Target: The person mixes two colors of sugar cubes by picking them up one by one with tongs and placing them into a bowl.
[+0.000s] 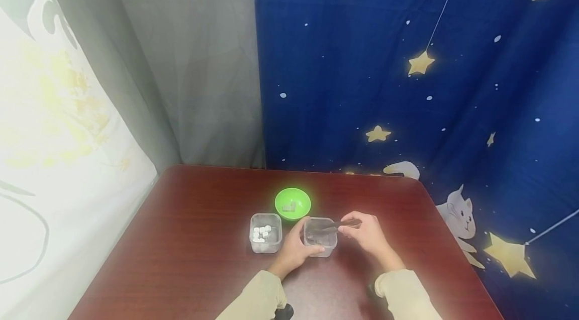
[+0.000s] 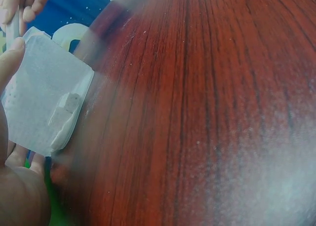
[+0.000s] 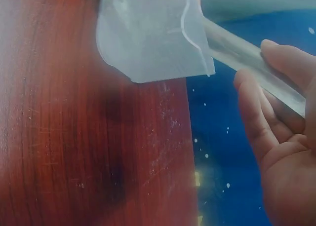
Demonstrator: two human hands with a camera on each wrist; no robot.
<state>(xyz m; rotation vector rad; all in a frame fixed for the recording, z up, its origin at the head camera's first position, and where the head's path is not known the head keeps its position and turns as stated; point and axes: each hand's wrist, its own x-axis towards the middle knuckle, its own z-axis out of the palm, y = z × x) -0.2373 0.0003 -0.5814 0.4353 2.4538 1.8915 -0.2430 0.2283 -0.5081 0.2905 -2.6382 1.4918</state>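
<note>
Near bench (image 1: 190, 239) centre, by green bowl (image 1: 292, 203): clear tub (image 1: 320, 236).
L hand (image 1: 294, 247): fingers curled round tub's side.
R hand (image 1: 368, 232): pinching tongs (image 1: 334, 226), tips over tub.
Handling: tub prob. light, stiff, slick; best gripped by side walls.
Views: head cam alone shows 2nd tub w/ white cubes (image 1: 265, 232); L wrist shows whitish lump (image 2: 66, 110) inside tub.

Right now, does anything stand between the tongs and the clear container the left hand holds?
Nothing visible does. The tongs in the right hand already reach over the open clear container, which the left hand steadies.
</note>
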